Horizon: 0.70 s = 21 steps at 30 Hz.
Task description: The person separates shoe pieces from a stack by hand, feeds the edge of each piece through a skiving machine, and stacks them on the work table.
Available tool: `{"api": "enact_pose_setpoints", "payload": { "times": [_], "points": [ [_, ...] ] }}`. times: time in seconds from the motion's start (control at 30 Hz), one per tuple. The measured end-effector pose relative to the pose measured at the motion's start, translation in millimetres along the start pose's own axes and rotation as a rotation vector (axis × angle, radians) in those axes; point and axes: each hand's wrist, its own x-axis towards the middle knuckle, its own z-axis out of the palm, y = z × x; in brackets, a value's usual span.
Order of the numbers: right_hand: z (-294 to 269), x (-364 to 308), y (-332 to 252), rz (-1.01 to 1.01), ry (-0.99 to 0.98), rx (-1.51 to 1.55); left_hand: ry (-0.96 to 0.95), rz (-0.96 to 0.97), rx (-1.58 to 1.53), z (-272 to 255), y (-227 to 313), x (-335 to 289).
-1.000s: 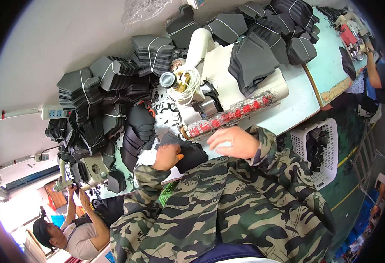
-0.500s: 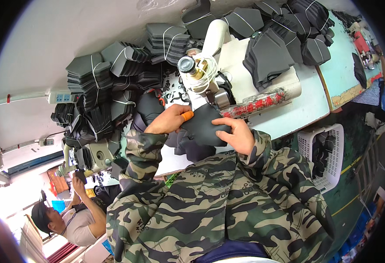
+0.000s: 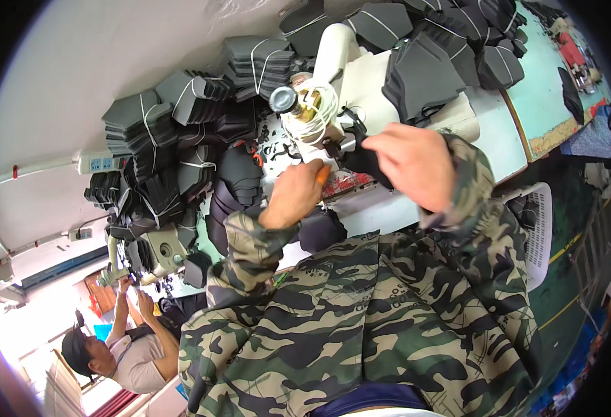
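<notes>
A black flat sheet piece point(image 3: 367, 164) lies at the head of a cream industrial sewing machine point(image 3: 340, 52), partly covered by my hands. My left hand point(image 3: 293, 194), with an orange cover on one finger, is closed at the piece's left edge. On the other side my right hand point(image 3: 417, 167) has its fingers curled onto the piece, slightly smeared by motion. Dark cut pieces point(image 3: 321, 229) lie on the white table below my left wrist. More curved black pieces point(image 3: 237, 174) are stacked left of that hand.
Tied stacks of dark grey pieces point(image 3: 139, 121) line the wall side, and loose ones point(image 3: 424, 76) lie on the machine. Black scraps are scattered by the machine head. A white basket point(image 3: 540, 236) stands at the right. Another person point(image 3: 135, 354) works at the lower left.
The black piece has moved up and right to the machine head. My right hand has risen and shifted right, turning over it; my left hand has moved slightly right.
</notes>
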Motion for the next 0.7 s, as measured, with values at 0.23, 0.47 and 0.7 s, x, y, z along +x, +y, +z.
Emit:
{"api": "enact_pose_setpoints", "payload": {
  "times": [0.23, 0.47, 0.7],
  "points": [
    [37.9, -44.5, -24.0, 0.66, -0.539, 0.933, -0.339, -0.331, -1.189, 8.9, -7.0, -44.9],
    [89.4, -64.4, -34.6, 0.614, -0.373, 1.118, -0.375, -0.216, -0.515, -15.4, -30.4, -11.3],
    [79.3, -54.4, -40.4, 0.546, -0.279, 1.007, -0.389, 0.009, -0.313, -20.3, -37.7, 24.3]
  ]
}}
